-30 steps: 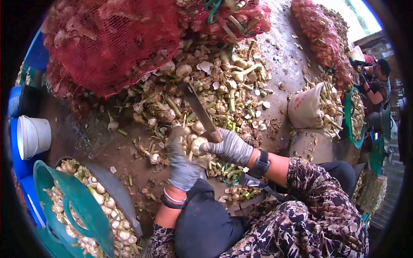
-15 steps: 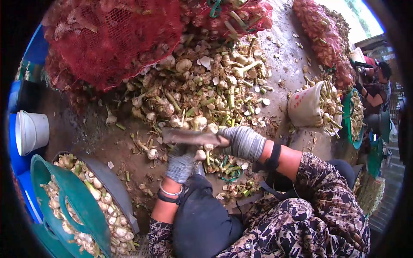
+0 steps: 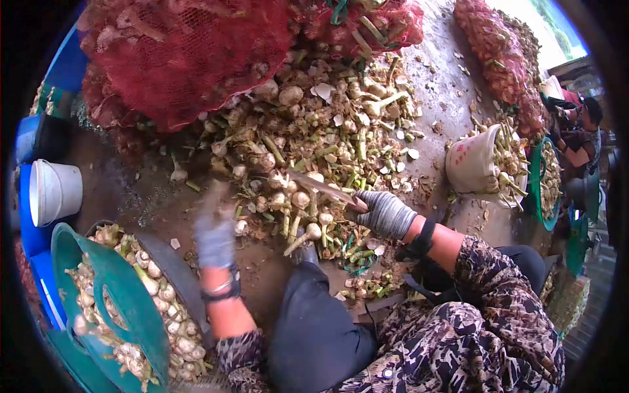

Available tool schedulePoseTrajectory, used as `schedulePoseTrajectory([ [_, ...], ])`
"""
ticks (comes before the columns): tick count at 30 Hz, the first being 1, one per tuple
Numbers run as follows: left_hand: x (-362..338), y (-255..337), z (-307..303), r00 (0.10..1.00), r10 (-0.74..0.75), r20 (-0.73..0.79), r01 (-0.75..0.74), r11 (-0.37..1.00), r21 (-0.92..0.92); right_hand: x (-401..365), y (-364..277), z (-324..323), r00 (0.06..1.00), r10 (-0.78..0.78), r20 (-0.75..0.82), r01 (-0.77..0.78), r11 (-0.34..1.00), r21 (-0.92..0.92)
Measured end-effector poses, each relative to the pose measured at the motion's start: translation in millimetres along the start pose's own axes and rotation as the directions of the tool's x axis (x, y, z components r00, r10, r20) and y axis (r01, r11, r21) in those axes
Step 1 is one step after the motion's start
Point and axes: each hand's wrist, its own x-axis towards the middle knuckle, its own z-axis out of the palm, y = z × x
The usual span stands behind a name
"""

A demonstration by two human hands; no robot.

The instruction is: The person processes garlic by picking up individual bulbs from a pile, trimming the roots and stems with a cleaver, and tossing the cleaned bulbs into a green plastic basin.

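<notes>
My right hand point(image 3: 386, 215), in a grey glove, is wrapped round the handle of a knife point(image 3: 325, 188), its blade angled up and left over the garlic. My left hand point(image 3: 215, 232), also gloved, is smeared by motion, so its fingers cannot be made out; it is above the floor left of the heap. Beneath the knife, several garlic bulbs with stems point(image 3: 300, 200) lie close to my knee. Behind them spreads a heap of garlic, cut stalks and dry skins point(image 3: 314, 124). At lower left, a blurred pale bulb point(image 3: 80, 325) shows against a green basket point(image 3: 134, 298).
Red mesh sacks of garlic point(image 3: 190, 59) rise behind the heap. Garlic also fills a dark tub point(image 3: 190, 295) beside the basket. A white bucket point(image 3: 59, 193) stands left, and a tilted white bucket of stems point(image 3: 472, 164) right. Another person point(image 3: 580, 141) sits far right.
My left hand has moved left, away from the blade. The knife has swung from nearly level to slanting, its handle lower right. A blurred bulb now appears by the basket.
</notes>
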Motion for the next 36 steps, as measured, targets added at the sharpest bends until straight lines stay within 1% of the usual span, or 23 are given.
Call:
schedulePoseTrajectory([
  [1, 4, -50, 37, 0.982, 0.074, 0.175, -0.078, 0.997, 0.012, 0, 1, 0, 0.999, -0.031, 0.021, 0.032, 0.999, -0.013],
  [4, -6, -86, 98, 0.972, 0.069, 0.223, -0.124, 0.962, 0.243, -2, 3, 4, 0.997, -0.049, 0.065, 0.055, 0.994, -0.094],
  [6, -5, -98, 116, 0.961, -0.026, 0.276, -0.131, 0.834, 0.535, 2, -4, 7, 0.992, -0.052, 0.113, 0.066, 0.99, -0.126],
  [7, -3, -106, 120, 0.962, -0.025, 0.273, -0.129, 0.836, 0.533, -2, -14, 4, 0.992, 0.012, 0.129, 0.01, 0.986, -0.167],
  [9, -6, -124, 120, 0.98, 0.056, 0.189, -0.127, 0.914, 0.385, 2, -15, 8, 0.986, -0.095, 0.136, 0.12, 0.974, -0.19],
  [11, -17, -131, 116, 0.985, -0.015, 0.174, -0.044, 0.943, 0.331, 3, -18, 8, 0.981, -0.132, 0.144, 0.163, 0.959, -0.231],
  [12, -24, -131, 113, 0.928, -0.241, 0.284, 0.304, 0.931, -0.204, 5, -17, 12, 0.974, -0.197, 0.115, 0.218, 0.95, -0.223],
  [14, -33, -119, 98, 0.835, -0.188, 0.517, 0.206, 0.978, 0.023, 9, -19, 19, 0.952, -0.29, 0.097, 0.303, 0.936, -0.179],
  [15, -49, -139, 114, 0.832, -0.19, 0.521, 0.208, 0.978, 0.024, 12, -23, 22, 0.941, -0.321, 0.103, 0.333, 0.932, -0.142],
  [16, -74, -175, 140, 0.836, -0.14, 0.53, 0.42, 0.786, -0.454, 12, -37, 18, 0.928, -0.363, 0.081, 0.372, 0.916, -0.153],
  [17, -65, -124, 119, 0.864, 0.066, 0.5, 0.001, 0.991, -0.133, 10, -49, 11, 0.912, -0.406, 0.058, 0.41, 0.897, -0.165],
  [18, -56, -69, 97, 0.853, 0.27, 0.448, -0.406, 0.881, 0.243, 19, -39, 16, 0.914, -0.396, 0.093, 0.406, 0.89, -0.205],
  [20, -53, -12, 81, 0.896, 0.15, 0.418, -0.143, 0.989, -0.048, 27, -14, 18, 0.962, -0.266, 0.058, 0.272, 0.947, -0.169],
  [21, -55, 6, 77, 0.892, 0.0, 0.453, 0.148, 0.945, -0.292, 31, 9, 21, 0.978, -0.206, 0.026, 0.207, 0.967, -0.149],
  [22, -56, 23, 73, 0.866, -0.15, 0.476, 0.408, 0.762, -0.503, 28, 14, 11, 0.996, -0.084, 0.025, 0.088, 0.977, -0.194],
  [23, -54, 25, 72, 0.869, -0.146, 0.473, 0.404, 0.761, -0.507, 24, 14, 3, 1.0, 0.004, 0.015, -0.001, 0.985, -0.173],
  [25, -54, 27, 75, 0.861, 0.013, 0.509, 0.217, 0.895, -0.389, 11, 16, 1, 0.999, 0.042, -0.014, -0.041, 0.998, 0.036],
  [27, -50, 42, 80, 0.844, 0.035, 0.536, 0.163, 0.934, -0.317, -2, -28, 1, 0.997, -0.016, -0.077, 0.045, 0.919, 0.392],
  [29, -44, 59, 85, 0.804, 0.135, 0.578, -0.08, 0.99, -0.12, 5, -47, 10, 0.969, -0.195, -0.152, 0.236, 0.913, 0.334],
  [30, -48, 63, 85, 0.826, 0.24, 0.51, -0.081, 0.946, -0.313, 9, -57, 4, 0.984, -0.157, -0.083, 0.176, 0.923, 0.343],
  [31, -50, 64, 83, 0.823, 0.241, 0.514, -0.083, 0.947, -0.311, 11, -64, -2, 0.993, -0.12, -0.01, 0.116, 0.93, 0.35],
  [33, -54, 61, 78, 0.88, 0.231, 0.414, 0.025, 0.849, -0.527, 15, -63, 7, 0.994, -0.097, -0.043, 0.099, 0.688, 0.719],
  [36, -63, 37, 89, 0.878, 0.155, 0.452, 0.253, 0.651, -0.715, 2, -50, 3, 0.941, 0.097, 0.323, -0.334, 0.412, 0.848],
])
